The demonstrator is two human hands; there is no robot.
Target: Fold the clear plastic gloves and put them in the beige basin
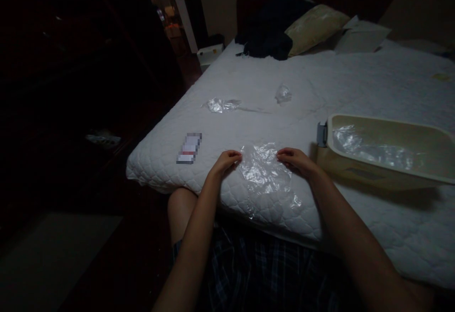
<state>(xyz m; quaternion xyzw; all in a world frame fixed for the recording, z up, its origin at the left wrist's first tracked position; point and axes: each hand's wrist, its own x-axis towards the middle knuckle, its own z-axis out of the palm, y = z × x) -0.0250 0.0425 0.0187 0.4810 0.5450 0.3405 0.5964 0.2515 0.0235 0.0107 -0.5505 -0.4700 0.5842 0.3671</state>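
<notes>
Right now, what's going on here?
A person sits at the bed's edge, left hand and right hand each pinching a top corner of a clear plastic bag spread flat on the white mattress. A beige bin rests to the right, clear plastic inside. Two crumpled plastic pieces lie farther up; a small flat object lies left.

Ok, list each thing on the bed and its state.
clear plastic bag: spread flat on the mattress edge.
left hand: pinching the bag's left corner.
right hand: pinching its right corner.
beige bin: on its side, clear plastic inside.
left plastic wad: crumpled.
farther plastic wad: crumpled.
</notes>
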